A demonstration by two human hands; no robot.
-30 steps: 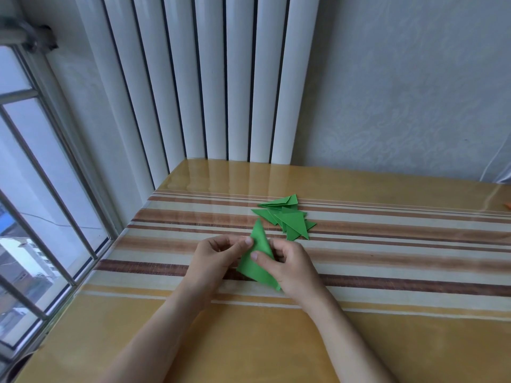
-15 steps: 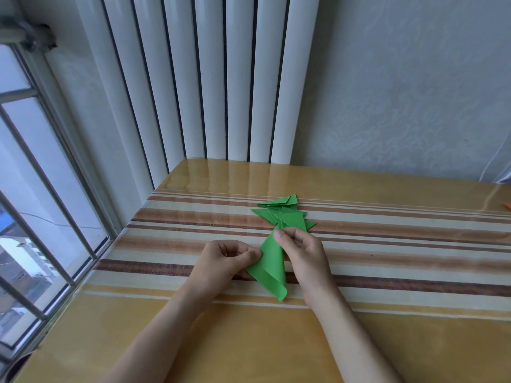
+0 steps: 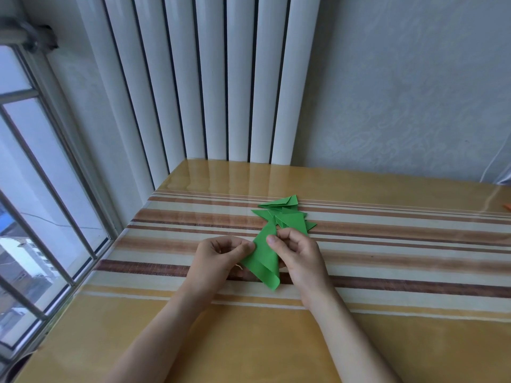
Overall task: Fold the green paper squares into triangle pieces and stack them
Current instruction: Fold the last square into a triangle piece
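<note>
A half-folded sheet of green paper [image 3: 264,258] is held just above the striped, glossy yellow table [image 3: 387,272], its lower end curled over. Its left edge is pinched by the curled fingers of the left hand [image 3: 218,258], its upper right edge by the thumb and fingers of the right hand [image 3: 297,254]. A loose pile of folded green paper triangles [image 3: 287,215] lies on the table just behind, near the white ribbed radiator [image 3: 221,78].

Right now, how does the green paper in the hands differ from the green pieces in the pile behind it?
The held paper is pinched by the left hand and right hand; the pile lies untouched on the table. The held paper shows a rounded, uncreased bend; the pile's pieces are flat, sharp triangles. Both are the same green.
</note>
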